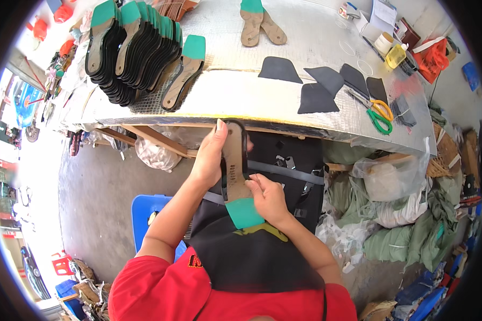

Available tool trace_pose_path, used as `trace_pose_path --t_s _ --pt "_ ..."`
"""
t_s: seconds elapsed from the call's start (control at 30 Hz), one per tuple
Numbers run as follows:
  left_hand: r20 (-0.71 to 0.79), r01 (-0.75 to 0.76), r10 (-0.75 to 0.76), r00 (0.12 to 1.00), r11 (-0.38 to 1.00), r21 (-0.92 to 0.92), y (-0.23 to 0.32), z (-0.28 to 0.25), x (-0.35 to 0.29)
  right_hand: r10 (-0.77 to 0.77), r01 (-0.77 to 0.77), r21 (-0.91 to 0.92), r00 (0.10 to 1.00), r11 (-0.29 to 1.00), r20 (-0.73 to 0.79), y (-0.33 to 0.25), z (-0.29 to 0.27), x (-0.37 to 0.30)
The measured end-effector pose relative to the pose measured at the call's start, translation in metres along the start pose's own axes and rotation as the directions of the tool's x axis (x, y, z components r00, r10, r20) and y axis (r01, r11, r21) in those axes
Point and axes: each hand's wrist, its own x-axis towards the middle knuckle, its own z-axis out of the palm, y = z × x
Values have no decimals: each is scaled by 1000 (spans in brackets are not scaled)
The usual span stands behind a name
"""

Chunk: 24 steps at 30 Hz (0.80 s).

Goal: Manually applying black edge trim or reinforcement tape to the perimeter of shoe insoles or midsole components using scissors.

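In front of my body I hold a shoe insole [234, 155] with a brown board face, a dark edge and a green toe end pointing down toward me. My left hand [210, 155] is wrapped round its heel end, thumb along the edge. My right hand [269, 199] pinches the right edge just above the green part; what else its fingers may hold is hidden. A black apron [251, 262] lies below the insole. On the table's left stand stacked insoles [144, 51] with green ends, and a separate insole [185, 69] leans beside them.
The silvery worktable [225, 96] spans the far side. It bears black cut pieces [318, 99], scissors [380, 117] with orange and green handles, two crossed insoles [253, 24] and a yellow bottle [396, 55]. Bagged material [391, 198] fills the right underside. A blue stool [144, 214] stands left.
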Motion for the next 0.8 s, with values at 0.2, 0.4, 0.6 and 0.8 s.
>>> trace_pose_path --t_s 0.2,0.4,0.6,0.8 --pt "564 522 -195 802 688 -504 5 -12 7 -64 67 -37 995 997 72 2 5 10" --pt "505 372 -86 859 782 -500 13 -9 1 -2 3 -5 991 1000 133 3 -3 22" --pt "366 90 59 929 922 -377 22 -24 -1 67 -76 39 979 996 193 -9 -39 42" --pt "807 -849 362 467 -71 523 42 -48 -22 14 137 -356 920 924 391 -36 -69 51"
